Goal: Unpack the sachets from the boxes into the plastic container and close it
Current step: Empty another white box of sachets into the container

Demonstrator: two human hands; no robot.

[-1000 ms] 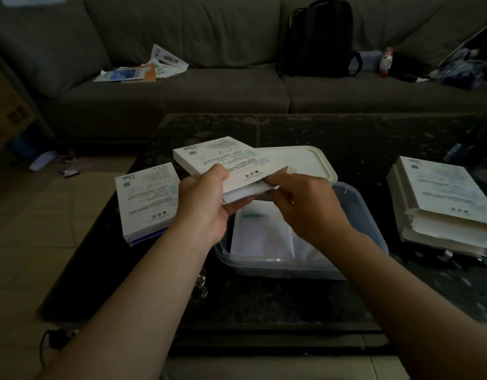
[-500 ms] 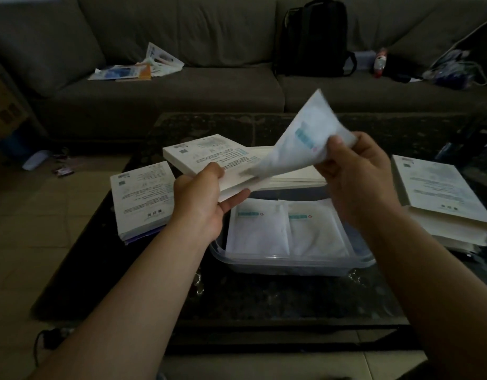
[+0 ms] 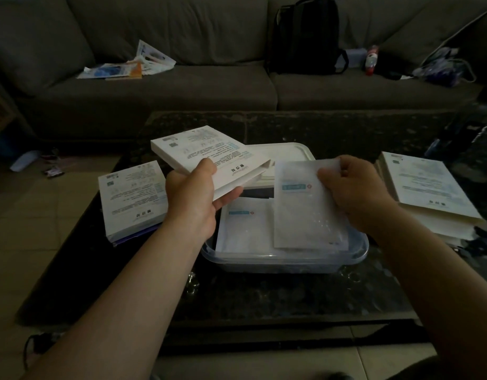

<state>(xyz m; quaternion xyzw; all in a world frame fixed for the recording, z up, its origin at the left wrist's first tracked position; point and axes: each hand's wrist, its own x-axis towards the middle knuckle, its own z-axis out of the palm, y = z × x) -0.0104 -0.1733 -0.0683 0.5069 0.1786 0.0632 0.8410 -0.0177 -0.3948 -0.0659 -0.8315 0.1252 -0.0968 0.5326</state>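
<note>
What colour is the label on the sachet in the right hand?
Light blue, on a white sachet; head view shows it.

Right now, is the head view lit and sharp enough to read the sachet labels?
Head view: dim room, dark table; the white sachet in the right hand stands out, its blue label only a blur; box print unreadable; wide-angle bending at the edges.

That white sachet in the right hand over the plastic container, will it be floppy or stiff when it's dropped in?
Probably floppy: the sachet hangs flat from the right hand, pinched only at its top corner. It looks thin and light for its size. Its surface seems smooth, so it may slide over the sachets already lying in the plastic container.
</note>
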